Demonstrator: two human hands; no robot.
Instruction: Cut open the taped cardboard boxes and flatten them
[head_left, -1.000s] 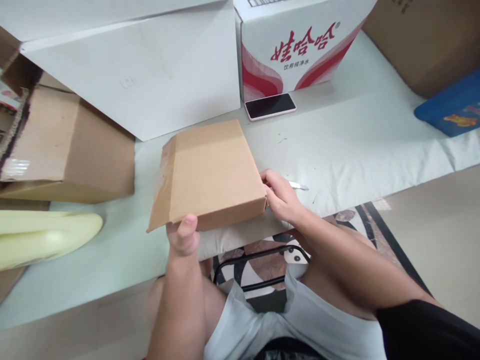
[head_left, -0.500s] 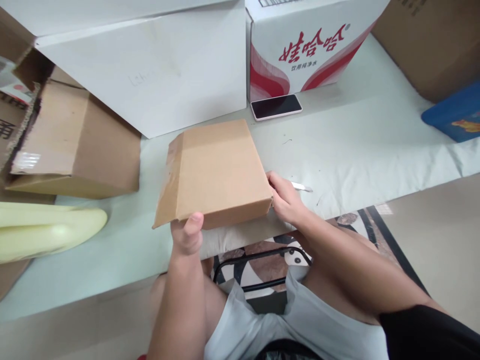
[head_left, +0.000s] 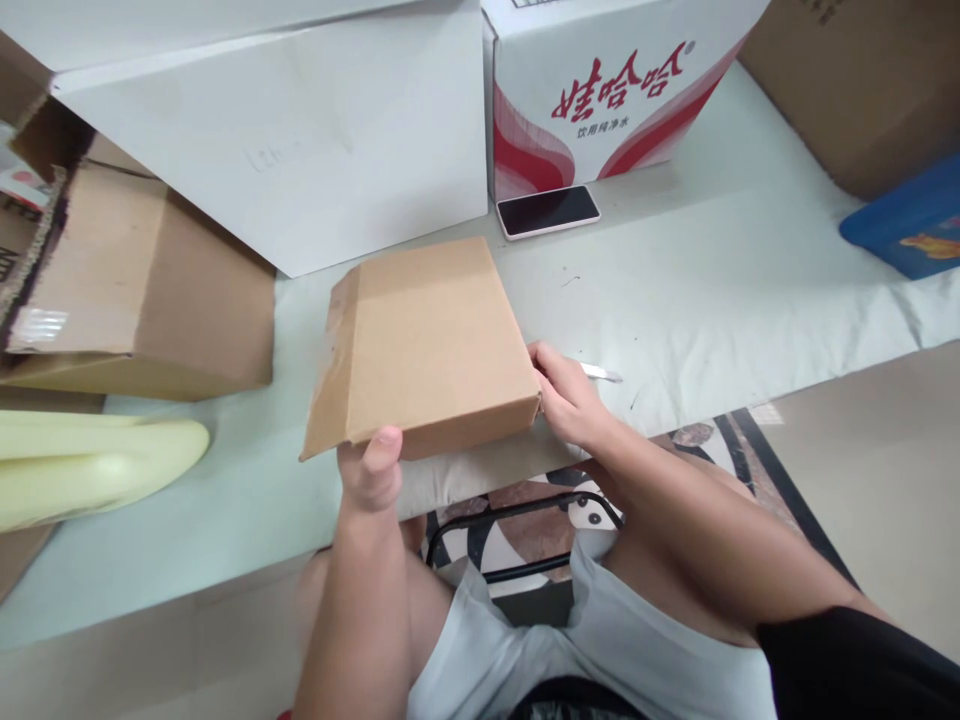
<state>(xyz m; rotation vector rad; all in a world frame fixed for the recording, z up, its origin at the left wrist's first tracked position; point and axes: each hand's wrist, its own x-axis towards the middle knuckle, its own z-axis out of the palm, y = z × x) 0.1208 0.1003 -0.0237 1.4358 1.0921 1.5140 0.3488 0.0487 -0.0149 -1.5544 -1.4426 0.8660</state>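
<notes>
A small brown cardboard box [head_left: 427, 340] rests tilted on the pale table [head_left: 712, 290] near its front edge. My left hand [head_left: 369, 475] grips the box's near edge, thumb on top and fingers hidden underneath. My right hand [head_left: 564, 395] is closed at the box's right near corner. A thin metal blade [head_left: 600, 373] pokes out from behind it toward the right; it looks like a knife held in that hand.
A large white box [head_left: 300, 140] and a white-and-red printed carton [head_left: 607, 90] stand behind, with a phone [head_left: 548, 211] lying before the carton. An open brown box [head_left: 135, 285] and a yellow object [head_left: 90, 470] are at left; a blue item [head_left: 907, 220] at right.
The view shifted slightly. Both hands stay on the box, which has barely moved.
</notes>
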